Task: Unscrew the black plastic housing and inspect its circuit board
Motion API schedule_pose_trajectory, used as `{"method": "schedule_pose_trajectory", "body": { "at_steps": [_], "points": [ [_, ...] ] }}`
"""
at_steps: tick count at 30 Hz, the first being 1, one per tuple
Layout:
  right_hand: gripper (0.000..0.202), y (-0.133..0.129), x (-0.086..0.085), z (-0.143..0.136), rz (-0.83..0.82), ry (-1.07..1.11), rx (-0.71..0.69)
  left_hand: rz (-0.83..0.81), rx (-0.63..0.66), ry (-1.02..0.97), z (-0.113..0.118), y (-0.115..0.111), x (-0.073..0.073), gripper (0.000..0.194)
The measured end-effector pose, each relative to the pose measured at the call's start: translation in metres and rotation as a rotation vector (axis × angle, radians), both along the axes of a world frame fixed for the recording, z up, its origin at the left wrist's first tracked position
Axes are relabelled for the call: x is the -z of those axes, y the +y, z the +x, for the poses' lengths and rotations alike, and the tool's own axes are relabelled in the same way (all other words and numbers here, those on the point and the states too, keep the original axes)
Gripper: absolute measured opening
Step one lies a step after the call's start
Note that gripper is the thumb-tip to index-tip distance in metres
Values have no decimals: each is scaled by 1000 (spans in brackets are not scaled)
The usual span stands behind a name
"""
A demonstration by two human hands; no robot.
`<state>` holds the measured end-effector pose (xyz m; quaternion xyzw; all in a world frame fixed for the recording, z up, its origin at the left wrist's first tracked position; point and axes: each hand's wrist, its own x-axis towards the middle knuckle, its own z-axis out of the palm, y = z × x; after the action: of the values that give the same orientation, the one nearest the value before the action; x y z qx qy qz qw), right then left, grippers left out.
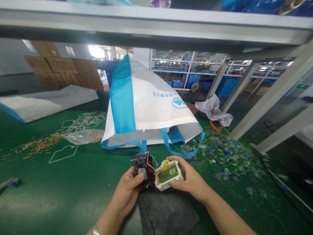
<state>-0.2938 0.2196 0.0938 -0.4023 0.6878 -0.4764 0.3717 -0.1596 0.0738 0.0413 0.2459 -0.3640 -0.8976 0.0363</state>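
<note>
My left hand grips a black plastic housing with a pale label, the thumb pressed on its face. In my right hand is a white plastic housing with a green circuit board set inside it. Red and white wires run between the two halves, which are held side by side, opened apart. Beneath them lies a dark grey block. Just beyond my hands stands a white and blue fabric bag, tilted with its opening toward me.
Brass-coloured pins, white wire frames and a clear plastic bag lie left on the green surface. A tangled heap of green wires with small parts spreads right, near slanted metal legs. A shelf edge crosses overhead.
</note>
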Motion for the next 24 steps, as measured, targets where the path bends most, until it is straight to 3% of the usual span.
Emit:
{"method": "schedule_pose_trajectory", "body": {
  "at_steps": [3, 7, 10, 14, 20, 24],
  "points": [
    [72, 1, -14, -1, 159, 166, -62, -93, 27, -19, 0, 3, 1, 73],
    [78, 0, -33, 7, 488, 592, -58, -160, 26, -26, 1, 6, -2, 78],
    [85, -4, -39, 17, 636, 733, -111, -165, 21, -36, 1, 8, -5, 81],
    [71, -9, -30, 32, 482, 790, -72, -190, 59, -12, 0, 11, -3, 79],
    [4, -12, -2, 40, 182, 760, 87, -246, 91, 14, 0, 14, 1, 77],
    [2, -13, 9, 38, 149, 798, 74, -232, 91, -44, 1, 14, -2, 73]
  ]
}}
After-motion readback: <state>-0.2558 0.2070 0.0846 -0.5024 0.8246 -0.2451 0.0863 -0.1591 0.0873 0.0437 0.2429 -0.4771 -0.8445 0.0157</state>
